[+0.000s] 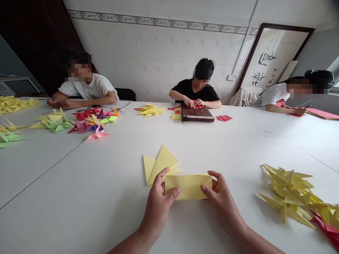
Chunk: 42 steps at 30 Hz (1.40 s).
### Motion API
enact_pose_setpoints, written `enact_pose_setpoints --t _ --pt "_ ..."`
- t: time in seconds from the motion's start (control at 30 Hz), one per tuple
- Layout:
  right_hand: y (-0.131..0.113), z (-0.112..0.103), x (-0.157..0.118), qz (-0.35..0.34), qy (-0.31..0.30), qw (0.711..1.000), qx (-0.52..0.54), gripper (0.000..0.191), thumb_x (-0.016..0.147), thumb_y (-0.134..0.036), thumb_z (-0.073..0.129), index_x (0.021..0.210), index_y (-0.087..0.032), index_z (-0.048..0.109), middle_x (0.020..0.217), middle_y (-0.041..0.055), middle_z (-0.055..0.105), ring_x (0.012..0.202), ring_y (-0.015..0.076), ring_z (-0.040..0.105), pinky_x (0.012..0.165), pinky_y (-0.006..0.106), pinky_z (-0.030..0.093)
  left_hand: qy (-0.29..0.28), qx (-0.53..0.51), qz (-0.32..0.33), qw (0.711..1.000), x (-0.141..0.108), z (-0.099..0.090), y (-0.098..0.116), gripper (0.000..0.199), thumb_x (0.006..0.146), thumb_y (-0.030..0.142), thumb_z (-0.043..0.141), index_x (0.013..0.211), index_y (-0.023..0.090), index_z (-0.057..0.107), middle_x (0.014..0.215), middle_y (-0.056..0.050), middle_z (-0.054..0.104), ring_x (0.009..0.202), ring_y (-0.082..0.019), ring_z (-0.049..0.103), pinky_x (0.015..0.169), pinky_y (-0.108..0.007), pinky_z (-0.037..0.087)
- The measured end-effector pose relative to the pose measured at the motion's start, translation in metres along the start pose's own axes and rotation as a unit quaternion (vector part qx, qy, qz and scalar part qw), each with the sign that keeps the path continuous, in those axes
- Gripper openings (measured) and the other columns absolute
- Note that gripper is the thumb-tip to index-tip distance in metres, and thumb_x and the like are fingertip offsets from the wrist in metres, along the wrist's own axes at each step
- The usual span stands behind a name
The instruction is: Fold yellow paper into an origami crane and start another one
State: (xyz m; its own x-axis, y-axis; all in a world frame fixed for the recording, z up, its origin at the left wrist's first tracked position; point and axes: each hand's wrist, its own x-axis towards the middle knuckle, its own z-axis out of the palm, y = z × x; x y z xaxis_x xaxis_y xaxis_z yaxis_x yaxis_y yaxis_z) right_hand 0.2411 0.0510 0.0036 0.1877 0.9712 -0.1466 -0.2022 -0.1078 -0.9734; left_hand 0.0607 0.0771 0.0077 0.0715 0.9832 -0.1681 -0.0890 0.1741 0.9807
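A yellow sheet of paper point(188, 187), folded into a wide rectangle, is held up just above the table between my two hands. My left hand point(162, 197) pinches its left end, thumb on the near face and fingers behind. At the right end, my right hand point(219, 197) grips it the same way, with the index finger raised over the top corner. Right behind the held sheet, folded yellow paper triangles point(162, 164) lie overlapping on the table, partly covered by my left fingers and the sheet.
Yellow folded paper cranes point(288, 194) and a red one point(327, 229) lie at right. Colourful cranes point(92, 121) lie at far left. Across the white table point(106, 197), a person works at a paper trimmer point(198, 113); one person sits left, another writes at right.
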Motion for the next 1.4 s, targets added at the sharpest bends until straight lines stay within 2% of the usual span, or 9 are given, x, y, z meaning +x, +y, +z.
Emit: enact_pose_setpoints --t 0.07,0.2,0.37,0.5,0.6,0.73,0.97,1.27,1.4 --pt "-0.0019 -0.0048 0.0028 0.034 -0.027 0.998 -0.038 0.052 0.075 -0.055 0.066 0.116 -0.025 0.053 0.091 0.0042 0.066 0.084 0.0210 0.061 0.063 0.028 0.049 -0.010 -0.006 0.005 1.000 0.0007 -0.0003 -0.0010 0.071 0.072 0.033 0.070 0.135 0.025 0.037 0.106 -0.006 0.065 0.096 -0.019 0.062 0.083 -0.029 0.049" --pt "-0.0053 -0.0089 0.0066 0.070 -0.087 0.992 -0.064 0.043 0.074 -0.057 0.065 0.092 -0.018 0.068 0.087 0.0061 0.065 0.078 0.0187 0.057 0.063 0.026 0.048 0.001 0.013 0.012 1.000 0.0015 -0.0008 -0.0023 0.066 0.072 0.030 0.069 0.132 0.024 0.041 0.108 -0.007 0.064 0.097 -0.019 0.061 0.083 -0.028 0.049" --pt "-0.0044 -0.0058 0.0037 0.070 -0.039 0.995 -0.059 0.043 0.066 -0.058 0.072 0.080 -0.017 0.070 0.079 0.0049 0.065 0.070 0.0167 0.055 0.059 0.025 0.045 -0.005 0.042 0.008 0.999 -0.0001 -0.0008 -0.0009 0.059 0.071 0.030 0.069 0.125 0.022 0.048 0.102 -0.005 0.064 0.091 -0.018 0.062 0.080 -0.028 0.050" --pt "0.0000 -0.0075 0.0043 0.042 -0.052 0.997 -0.033 0.039 0.069 -0.055 0.071 0.078 -0.017 0.067 0.075 0.0034 0.063 0.070 0.0171 0.054 0.063 0.027 0.043 -0.056 0.038 -0.022 0.997 -0.0027 -0.0018 0.0021 0.050 0.076 0.040 0.065 0.120 0.022 0.050 0.105 -0.007 0.065 0.094 -0.023 0.064 0.076 -0.032 0.053" --pt "0.0016 -0.0094 0.0059 0.027 -0.059 0.998 -0.028 0.038 0.070 -0.054 0.070 0.076 -0.017 0.066 0.075 0.0033 0.063 0.070 0.0168 0.054 0.064 0.026 0.042 -0.082 0.030 -0.012 0.996 -0.0028 -0.0023 0.0023 0.046 0.079 0.043 0.063 0.118 0.021 0.052 0.104 -0.007 0.068 0.094 -0.024 0.064 0.079 -0.034 0.054" --pt "-0.0007 -0.0090 0.0058 0.024 -0.065 0.997 -0.024 0.040 0.068 -0.055 0.071 0.072 -0.016 0.064 0.073 0.0030 0.063 0.070 0.0172 0.054 0.063 0.027 0.042 -0.082 0.029 0.011 0.996 -0.0011 -0.0017 -0.0002 0.044 0.079 0.040 0.063 0.118 0.021 0.052 0.105 -0.006 0.069 0.096 -0.023 0.065 0.087 -0.035 0.051" --pt "-0.0024 -0.0091 0.0056 0.024 -0.057 0.997 -0.045 0.042 0.067 -0.057 0.071 0.074 -0.016 0.065 0.074 0.0042 0.064 0.068 0.0172 0.055 0.062 0.027 0.043 -0.068 0.037 0.016 0.997 0.0011 -0.0011 -0.0031 0.043 0.077 0.040 0.065 0.114 0.021 0.055 0.109 -0.007 0.068 0.097 -0.024 0.065 0.086 -0.034 0.051" --pt "-0.0015 -0.0066 0.0027 0.039 -0.039 0.994 -0.092 0.037 0.072 -0.055 0.066 0.074 -0.018 0.061 0.073 0.0023 0.059 0.070 0.0168 0.053 0.056 0.025 0.046 -0.070 0.022 0.013 0.997 -0.0050 -0.0011 -0.0003 0.040 0.079 0.036 0.063 0.114 0.021 0.055 0.087 -0.003 0.069 0.081 -0.019 0.065 0.080 -0.033 0.051" --pt "0.0005 -0.0080 0.0020 0.019 -0.035 0.993 -0.113 0.035 0.076 -0.053 0.063 0.076 -0.018 0.062 0.072 0.0017 0.056 0.068 0.0156 0.050 0.054 0.024 0.045 -0.056 0.034 0.023 0.998 -0.0063 -0.0008 0.0023 0.025 0.079 0.036 0.063 0.099 0.020 0.060 0.081 0.000 0.067 0.076 -0.017 0.061 0.073 -0.028 0.051"
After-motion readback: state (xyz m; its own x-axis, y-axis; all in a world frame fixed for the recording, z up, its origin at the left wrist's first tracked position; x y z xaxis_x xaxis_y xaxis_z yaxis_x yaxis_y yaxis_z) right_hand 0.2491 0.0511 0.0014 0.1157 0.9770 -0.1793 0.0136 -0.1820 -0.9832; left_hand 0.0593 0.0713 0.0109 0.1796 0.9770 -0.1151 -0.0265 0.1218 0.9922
